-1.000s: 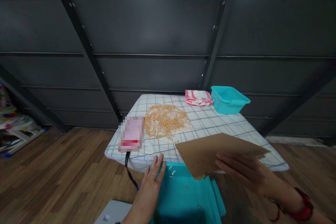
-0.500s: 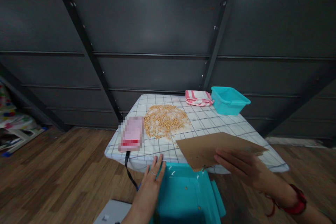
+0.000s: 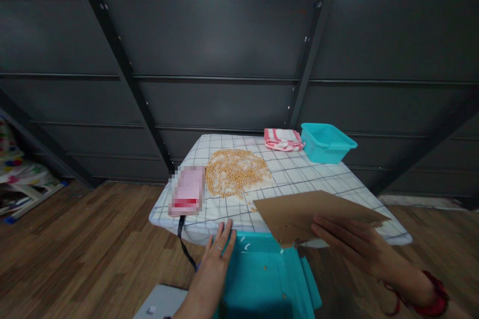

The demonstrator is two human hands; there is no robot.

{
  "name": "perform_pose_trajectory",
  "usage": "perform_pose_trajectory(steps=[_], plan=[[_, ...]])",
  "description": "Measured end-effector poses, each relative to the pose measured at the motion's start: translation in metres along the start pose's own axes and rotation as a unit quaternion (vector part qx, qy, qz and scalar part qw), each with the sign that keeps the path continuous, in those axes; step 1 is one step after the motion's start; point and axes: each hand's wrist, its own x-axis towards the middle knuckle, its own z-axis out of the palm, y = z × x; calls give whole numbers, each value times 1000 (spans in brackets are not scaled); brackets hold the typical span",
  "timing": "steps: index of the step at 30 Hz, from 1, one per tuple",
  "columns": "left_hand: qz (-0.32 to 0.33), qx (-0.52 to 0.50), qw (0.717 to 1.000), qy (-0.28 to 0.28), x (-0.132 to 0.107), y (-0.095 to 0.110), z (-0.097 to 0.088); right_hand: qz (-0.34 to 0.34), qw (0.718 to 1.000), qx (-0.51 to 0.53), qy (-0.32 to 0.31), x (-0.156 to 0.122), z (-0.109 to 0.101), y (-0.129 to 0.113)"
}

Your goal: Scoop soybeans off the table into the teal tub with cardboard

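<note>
Left hand (image 3: 217, 256) splayed at the near turquoise bin (image 3: 258, 279), right hand (image 3: 357, 246) gripping cardboard (image 3: 288, 214), whose hasty sweep could scatter soybeans (image 3: 239, 175).

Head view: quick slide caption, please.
Right hand holds cardboard, left hand touches the nearer teal bin; beans lie spread on checked cloth.

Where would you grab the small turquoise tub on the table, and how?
I'd probably take the tub by its right rim, coming from above and the right: it stands upright, open side up, its lip flares outward, and the folded towel lies close by its left side.
</note>
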Motion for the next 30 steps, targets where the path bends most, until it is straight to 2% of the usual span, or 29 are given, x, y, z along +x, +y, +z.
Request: perform_pose_trajectory(steps=[9,12,18,25,30], plan=[[0,-18,1000,2,0,-1,4,-43,998,42,11,5,-3,-3],[3,-11,1000,-3,0,-2,3,-23,999,39,19,5,-7,-2],[2,-12,1000,1,0,-1,2,42,998,50,-10,7,-14,8],[5,-27,1000,8,1,-1,1,-25,999,38,8,13,-1,3],[1,-27,1000,-1,0,0,0,-52,998,39,5,16,-8,-1]])
